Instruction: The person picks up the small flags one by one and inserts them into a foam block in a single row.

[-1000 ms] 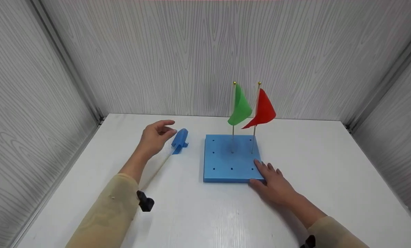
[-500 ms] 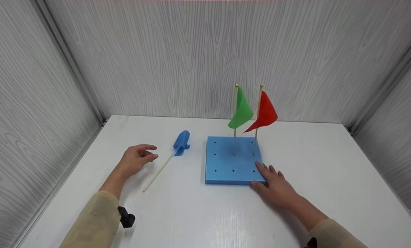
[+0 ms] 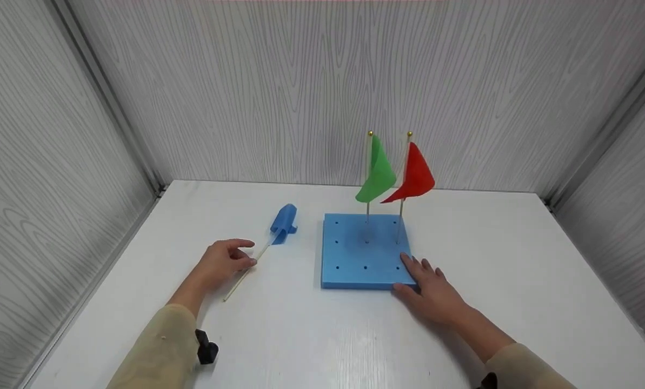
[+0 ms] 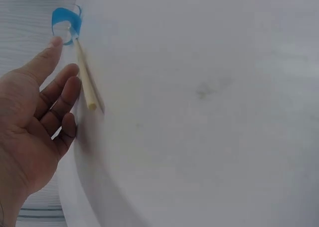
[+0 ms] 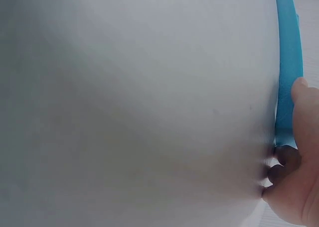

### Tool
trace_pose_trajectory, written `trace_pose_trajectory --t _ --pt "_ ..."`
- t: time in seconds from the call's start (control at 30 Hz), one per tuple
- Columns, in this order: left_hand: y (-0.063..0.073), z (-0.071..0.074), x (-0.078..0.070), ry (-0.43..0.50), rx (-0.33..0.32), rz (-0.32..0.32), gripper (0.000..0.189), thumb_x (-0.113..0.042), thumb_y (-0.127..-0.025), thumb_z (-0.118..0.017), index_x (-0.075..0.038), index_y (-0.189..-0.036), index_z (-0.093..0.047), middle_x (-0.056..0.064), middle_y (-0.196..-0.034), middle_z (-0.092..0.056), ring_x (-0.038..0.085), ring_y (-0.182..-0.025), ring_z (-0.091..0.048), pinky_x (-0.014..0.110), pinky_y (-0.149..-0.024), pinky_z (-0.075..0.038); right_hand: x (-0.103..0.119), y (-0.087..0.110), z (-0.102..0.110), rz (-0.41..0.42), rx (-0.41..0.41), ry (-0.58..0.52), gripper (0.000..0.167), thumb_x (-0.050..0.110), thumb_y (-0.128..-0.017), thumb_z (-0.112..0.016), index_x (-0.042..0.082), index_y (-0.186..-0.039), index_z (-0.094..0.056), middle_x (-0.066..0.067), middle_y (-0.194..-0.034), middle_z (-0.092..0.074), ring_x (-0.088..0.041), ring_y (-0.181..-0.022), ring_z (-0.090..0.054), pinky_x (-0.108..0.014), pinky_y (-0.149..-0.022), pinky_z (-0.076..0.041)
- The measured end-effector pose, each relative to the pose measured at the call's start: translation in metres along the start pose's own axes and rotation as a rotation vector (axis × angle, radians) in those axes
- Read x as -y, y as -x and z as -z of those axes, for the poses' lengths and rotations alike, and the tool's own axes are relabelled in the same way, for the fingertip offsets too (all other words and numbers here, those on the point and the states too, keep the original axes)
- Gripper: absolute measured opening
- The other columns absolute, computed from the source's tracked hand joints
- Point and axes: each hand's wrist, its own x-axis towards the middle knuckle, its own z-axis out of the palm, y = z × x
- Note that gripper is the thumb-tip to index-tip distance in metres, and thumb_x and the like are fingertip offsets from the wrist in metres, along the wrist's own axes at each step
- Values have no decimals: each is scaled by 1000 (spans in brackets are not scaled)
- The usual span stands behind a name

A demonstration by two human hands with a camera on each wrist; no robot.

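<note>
My left hand (image 3: 220, 265) is beside the thin wooden stick (image 3: 233, 290) of a blue flag (image 3: 283, 219) that lies on the white table, its cloth rolled up toward the back. Thumb and fingers are apart and loosely bent, overlapping the stick in the head view; the left wrist view shows the stick (image 4: 84, 77) just past the fingertips. My right hand (image 3: 433, 294) rests at the front right corner of a square blue board (image 3: 349, 254) with holes, thumb along the front edge, index fingertip on top. A green flag (image 3: 378, 175) and a red flag (image 3: 417, 175) stand upright in it.
Grey wood-patterned panels enclose the white table (image 3: 322, 346) at the back (image 3: 246, 92) and both sides. Spare holes show along the board's left and front rows and at its back right corner. A black piece (image 3: 207, 348) sits at the left sleeve.
My left hand has drawn back from beside the blue cloth toward the front, then moved right to the stick. The right hand keeps its place on the board.
</note>
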Motion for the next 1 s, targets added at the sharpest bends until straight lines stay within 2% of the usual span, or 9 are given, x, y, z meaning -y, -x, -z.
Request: trace_pose_trajectory --t 0.13,0.37,0.47,0.7,0.9,1.0 --pt "0 -5 -2 -27 4 9 54 -24 -98 -80 -17 -149 -63 4 -107 -70 24 -99 -60 42 -99 -51 1 0 1 -1 7 1 87 65 -104 -53 22 -171 -20 -15 -173 -26 -44 -160 -14 -62 -127 -10" --pt "-1 -13 -7 -74 15 -14 55 -21 -95 -83 -17 -147 -65 4 -101 -67 23 -93 -58 36 -86 -50 1 1 5 -16 14 -4 87 67 -103 -53 26 -172 -19 -15 -173 -25 -43 -160 -13 -62 -127 -11" --pt "-1 -15 -10 -98 26 -17 54 -21 -95 -83 -17 -146 -67 5 -102 -66 23 -95 -57 35 -85 -49 1 2 5 -9 8 -8 86 66 -104 -54 25 -171 -19 -16 -173 -25 -44 -160 -13 -62 -127 -11" --pt "-4 -18 -11 -162 40 -8 52 -25 -95 -83 -21 -144 -69 5 -105 -64 24 -100 -55 40 -88 -47 0 3 4 -4 4 -13 86 66 -103 -54 24 -171 -21 -16 -173 -26 -43 -160 -14 -62 -127 -10" --pt "-5 -20 -12 -170 31 -24 50 -26 -95 -83 -20 -143 -70 6 -106 -63 23 -99 -54 42 -88 -46 -1 2 2 2 -2 -10 87 65 -103 -55 24 -171 -20 -15 -172 -28 -43 -160 -16 -61 -127 -11" --pt "-6 -19 -14 -170 33 -9 49 -24 -97 -81 -20 -144 -69 7 -108 -62 24 -100 -54 41 -90 -46 0 1 3 -20 13 -8 88 68 -102 -54 28 -172 -18 -14 -173 -26 -42 -161 -14 -61 -127 -11"
